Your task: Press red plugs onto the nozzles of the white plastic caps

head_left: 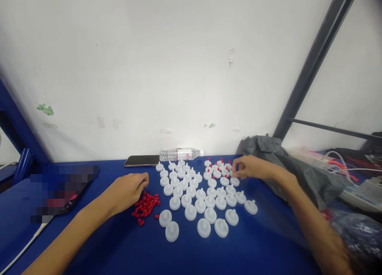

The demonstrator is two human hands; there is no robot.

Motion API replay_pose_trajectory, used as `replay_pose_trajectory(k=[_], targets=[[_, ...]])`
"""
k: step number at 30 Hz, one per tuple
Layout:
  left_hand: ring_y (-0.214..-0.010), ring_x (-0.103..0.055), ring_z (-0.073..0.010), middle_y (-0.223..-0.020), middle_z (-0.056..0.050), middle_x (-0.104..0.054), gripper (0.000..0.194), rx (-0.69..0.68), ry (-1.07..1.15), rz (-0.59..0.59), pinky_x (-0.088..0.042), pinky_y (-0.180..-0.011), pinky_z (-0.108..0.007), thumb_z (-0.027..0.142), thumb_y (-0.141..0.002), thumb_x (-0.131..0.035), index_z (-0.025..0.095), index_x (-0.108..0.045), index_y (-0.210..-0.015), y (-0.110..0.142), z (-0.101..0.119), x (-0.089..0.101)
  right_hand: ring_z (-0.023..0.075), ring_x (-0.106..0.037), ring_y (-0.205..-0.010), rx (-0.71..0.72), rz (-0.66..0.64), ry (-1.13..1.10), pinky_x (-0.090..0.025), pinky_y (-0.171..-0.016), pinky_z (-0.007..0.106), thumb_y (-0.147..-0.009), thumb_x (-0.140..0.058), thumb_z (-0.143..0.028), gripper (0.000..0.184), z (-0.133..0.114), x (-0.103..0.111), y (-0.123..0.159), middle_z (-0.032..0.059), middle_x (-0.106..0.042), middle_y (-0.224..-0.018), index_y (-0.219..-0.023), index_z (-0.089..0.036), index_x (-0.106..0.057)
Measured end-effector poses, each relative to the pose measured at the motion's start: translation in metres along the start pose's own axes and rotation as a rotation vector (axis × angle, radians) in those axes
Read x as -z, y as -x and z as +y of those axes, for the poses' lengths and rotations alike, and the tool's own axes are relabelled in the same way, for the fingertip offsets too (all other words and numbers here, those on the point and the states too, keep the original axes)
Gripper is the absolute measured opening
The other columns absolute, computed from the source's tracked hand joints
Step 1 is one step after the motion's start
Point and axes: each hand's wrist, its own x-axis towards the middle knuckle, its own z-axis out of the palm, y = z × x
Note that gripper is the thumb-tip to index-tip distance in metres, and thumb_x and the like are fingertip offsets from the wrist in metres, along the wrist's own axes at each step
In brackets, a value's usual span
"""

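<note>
My left hand [128,191] is closed, its fingers bent and pressed together just above a pile of small red caps [146,205]; whatever is between the fingertips is hidden. Far to the right, my right hand [247,167] pinches at a white spouted lid [232,173], partly covered by the fingers. Around it stand several white lids with red caps on their spouts [217,173]. Many white round lids with bare spouts [191,192] spread over the middle of the blue table, mostly upright. A few near the front lean, such as one lid [221,228].
Behind the lids lie a clear water bottle [182,154] and a phone [141,160]. A grey plastic bag [286,167] is under my right forearm. Cables and a power strip [364,193] are at right. A dark, blurred-out object [64,193] with a white cable lies left.
</note>
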Motion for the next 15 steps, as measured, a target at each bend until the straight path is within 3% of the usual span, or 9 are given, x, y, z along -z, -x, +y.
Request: replay_pose_trajectory(k=[3,8,15], targets=[[-0.073,-0.057,-0.0206,-0.079,-0.001,-0.064,0.022,0.016,0.086,-0.036,-0.032,-0.066,-0.029,0.028,-0.094,-0.036,0.022,-0.056,-0.087,0.001,-0.001,0.004,0.0224,-0.069,-0.075,0.036,-0.042,-0.049,-0.048,-0.068,0.03,-0.081,-0.066,-0.05,0.033,-0.009,0.003,0.007,0.0059,-0.074,-0.078,-0.091,-0.018,-0.069],[-0.063,-0.056,-0.0172,-0.071,0.001,-0.06,0.026,0.01,0.281,-0.215,-0.039,-0.06,-0.025,0.037,-0.087,-0.045,0.02,-0.062,-0.097,0.001,-0.006,0.01,0.0222,-0.071,-0.079,0.062,-0.254,-0.143,-0.051,-0.07,0.028,-0.069,-0.08,-0.047,0.047,-0.016,-0.003,0.008,0.0059,-0.076,-0.088,-0.105,-0.018,-0.071],[-0.056,-0.053,-0.0148,-0.069,0.003,-0.055,0.031,0.03,0.372,-0.272,-0.039,-0.052,-0.023,0.045,-0.084,-0.049,0.018,-0.062,-0.089,0.0,-0.007,0.01,0.0216,-0.07,-0.077,0.118,-0.24,-0.165,-0.05,-0.067,0.028,-0.07,-0.079,-0.046,0.036,-0.012,-0.015,-0.003,0.0065,-0.075,-0.08,-0.089,-0.015,-0.074]])
